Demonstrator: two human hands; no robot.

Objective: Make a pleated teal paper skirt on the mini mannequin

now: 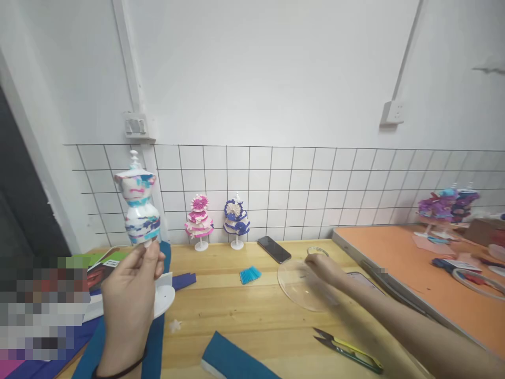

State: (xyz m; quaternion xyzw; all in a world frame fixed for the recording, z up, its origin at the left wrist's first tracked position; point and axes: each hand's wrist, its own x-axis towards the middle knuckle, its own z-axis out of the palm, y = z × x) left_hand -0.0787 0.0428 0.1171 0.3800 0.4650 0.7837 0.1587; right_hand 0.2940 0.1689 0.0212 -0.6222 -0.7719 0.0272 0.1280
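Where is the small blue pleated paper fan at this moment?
In the head view, the small blue pleated paper fan lies on the wooden table, between the black smartphone and the blue felt strip.

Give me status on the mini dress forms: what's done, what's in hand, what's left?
Done: two dressed forms stand by the tiled wall, a pink one and a blue one. In hand: the left hand holds up a bare mannequin streaked with colour but carrying no ruffles; the right hand rests on a clear plastic dish. Left: the folded blue pleat, teal fabric and snips lie unused on the table.
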